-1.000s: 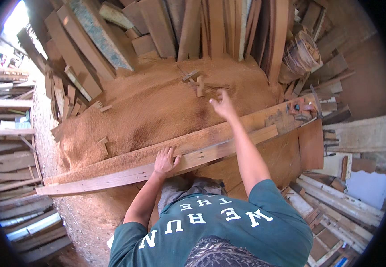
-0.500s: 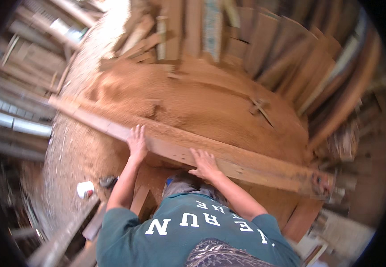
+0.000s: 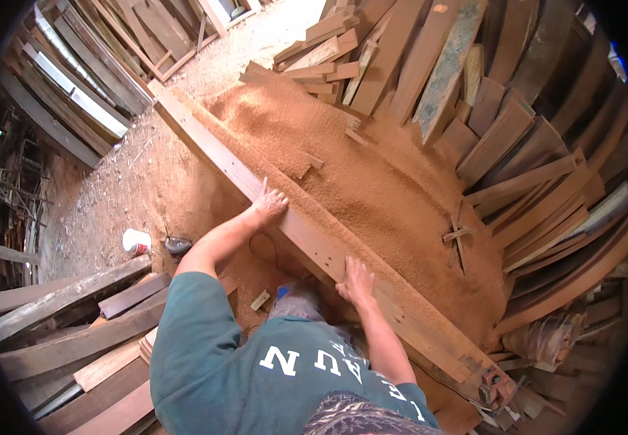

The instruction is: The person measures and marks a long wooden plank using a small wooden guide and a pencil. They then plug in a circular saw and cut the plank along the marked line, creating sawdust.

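Swung round, long plank (image 3: pixel 314 243) now runs upper-left to lower-right.

The right hand (image 3: pixel 357 281) came back from the sawdust onto the long plank (image 3: pixel 314 246), beside the left hand (image 3: pixel 269 203).

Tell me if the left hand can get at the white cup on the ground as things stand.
Probably yes: the left hand lies on the long plank, and only bare sawdust shows between it and the white cup.

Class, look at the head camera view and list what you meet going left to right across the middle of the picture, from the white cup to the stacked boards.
White cup → small dark object → left hand → right hand → small wooden cross → leaning boards.
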Motion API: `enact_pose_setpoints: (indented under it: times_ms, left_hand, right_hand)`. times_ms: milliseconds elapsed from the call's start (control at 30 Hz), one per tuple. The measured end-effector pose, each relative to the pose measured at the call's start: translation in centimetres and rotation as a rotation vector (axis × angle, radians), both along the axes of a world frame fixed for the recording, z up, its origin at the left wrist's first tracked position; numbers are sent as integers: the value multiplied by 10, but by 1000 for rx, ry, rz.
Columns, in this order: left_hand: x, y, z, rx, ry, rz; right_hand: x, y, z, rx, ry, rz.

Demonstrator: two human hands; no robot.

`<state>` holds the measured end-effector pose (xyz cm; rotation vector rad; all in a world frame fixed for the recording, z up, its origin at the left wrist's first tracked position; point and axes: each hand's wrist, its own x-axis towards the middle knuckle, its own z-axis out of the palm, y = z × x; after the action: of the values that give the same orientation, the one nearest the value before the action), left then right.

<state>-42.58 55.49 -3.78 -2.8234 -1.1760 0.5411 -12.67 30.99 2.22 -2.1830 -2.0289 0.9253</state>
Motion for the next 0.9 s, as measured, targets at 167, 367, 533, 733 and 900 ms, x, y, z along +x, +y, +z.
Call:
enact_pose_setpoints:
  times_ms: [167,367,533,733,900]
  left_hand:
    - [13,-19,-20,63,-31,-153]
    - [113,-94,30,-119,-22,-124]
    - [134,-126,67,-108,247,12]
    - [114,-116,35,113,-81,458]
    - [162,-153,36,198,-319,1090]
  right_hand:
    - [42,-48,-22,149,-23,-10]
    - [104,-117,-50,153,-13,-131]
    - [162,-224,22,343,-77,-428]
    - [272,-419,68,276,-17,-1096]
    - [318,-532,66,299,-114,-1530]
